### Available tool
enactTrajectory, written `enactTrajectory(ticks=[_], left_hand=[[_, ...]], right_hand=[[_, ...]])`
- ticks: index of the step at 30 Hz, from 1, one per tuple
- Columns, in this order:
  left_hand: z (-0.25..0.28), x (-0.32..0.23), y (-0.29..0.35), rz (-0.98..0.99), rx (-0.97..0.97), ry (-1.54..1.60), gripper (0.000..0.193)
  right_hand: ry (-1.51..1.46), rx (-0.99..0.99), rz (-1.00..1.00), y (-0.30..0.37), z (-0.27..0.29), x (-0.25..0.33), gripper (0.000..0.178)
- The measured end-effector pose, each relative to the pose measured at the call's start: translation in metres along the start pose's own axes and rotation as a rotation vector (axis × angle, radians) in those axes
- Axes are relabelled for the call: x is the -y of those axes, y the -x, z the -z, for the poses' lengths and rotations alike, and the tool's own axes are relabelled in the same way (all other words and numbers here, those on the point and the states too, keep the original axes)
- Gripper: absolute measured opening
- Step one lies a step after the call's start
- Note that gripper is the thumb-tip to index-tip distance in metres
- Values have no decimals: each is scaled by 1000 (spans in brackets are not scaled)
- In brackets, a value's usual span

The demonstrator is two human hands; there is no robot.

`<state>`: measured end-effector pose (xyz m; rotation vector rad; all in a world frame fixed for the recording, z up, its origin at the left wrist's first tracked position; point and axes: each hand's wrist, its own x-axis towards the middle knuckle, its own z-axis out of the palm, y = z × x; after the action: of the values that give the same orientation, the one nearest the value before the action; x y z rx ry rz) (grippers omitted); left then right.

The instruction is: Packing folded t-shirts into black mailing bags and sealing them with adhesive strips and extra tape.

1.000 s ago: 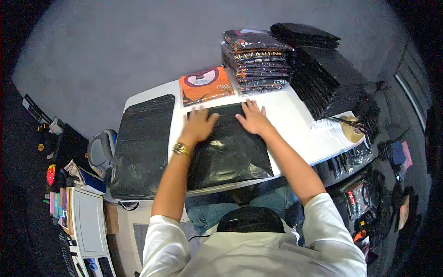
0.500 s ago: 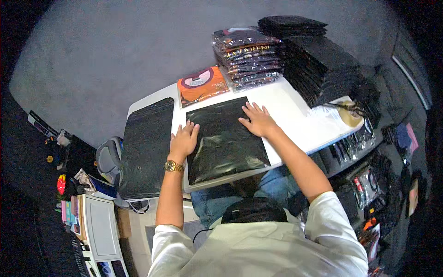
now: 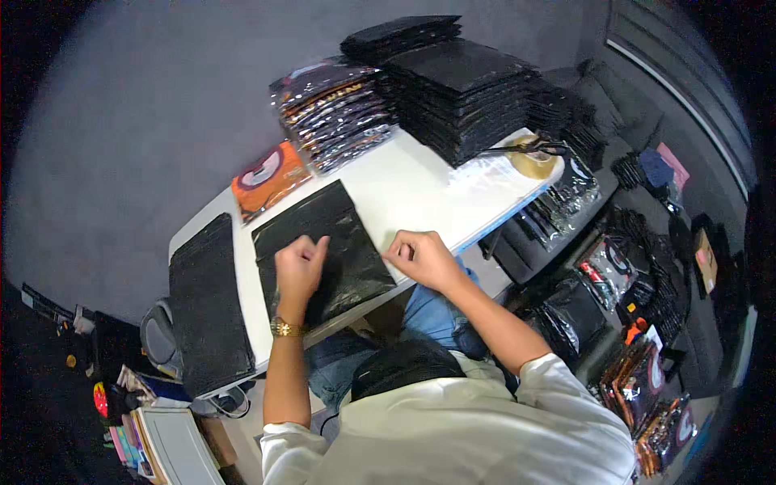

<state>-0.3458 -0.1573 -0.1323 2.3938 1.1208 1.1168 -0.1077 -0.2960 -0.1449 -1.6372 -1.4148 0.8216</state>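
Observation:
A flat black plastic mailing bag [image 3: 343, 246] lies on the white table [image 3: 408, 182], close to its front edge. Over the bag's left half is my left hand [image 3: 297, 271], curled into a fist with the thumb raised. My right hand [image 3: 424, 259] is also closed, near the bag's right edge, fingers curled in. Nothing shows in either hand. Behind the bag lies a folded orange shirt [image 3: 271, 182] in clear plastic. To the left, a pile of black plastic bags [image 3: 210, 299] covers the table's end.
Bagged dark shirts [image 3: 335, 113] are stacked at the back, beside a taller stack of black packages [image 3: 461, 89]. A roll of tape [image 3: 533, 164] and black scissors [image 3: 525, 148] lie at the right end. A grey sofa [image 3: 618, 109] with more packages stands right; a white cabinet [image 3: 174, 444] lower left.
Both hands have gone from lying spread on the black bag to closed fists. My right hand has come nearer the table's front edge. The whole view has turned toward the right.

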Motion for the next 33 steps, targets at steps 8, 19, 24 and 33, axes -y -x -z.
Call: enactTrajectory(ticks=[8, 19, 24, 33], left_hand=[[-122, -87, -31, -343, 323, 159, 16], [-220, -107, -88, -184, 403, 197, 24], [-227, -103, -87, -95, 346, 276, 19], [-228, -107, -88, -82, 352, 309, 17]], right_hand=[[220, -542, 358, 20, 55, -57, 10], [464, -549, 1, -58, 132, -107, 37], [454, -529, -22, -64, 132, -112, 29], [267, -534, 3, -66, 143, -110, 13]])
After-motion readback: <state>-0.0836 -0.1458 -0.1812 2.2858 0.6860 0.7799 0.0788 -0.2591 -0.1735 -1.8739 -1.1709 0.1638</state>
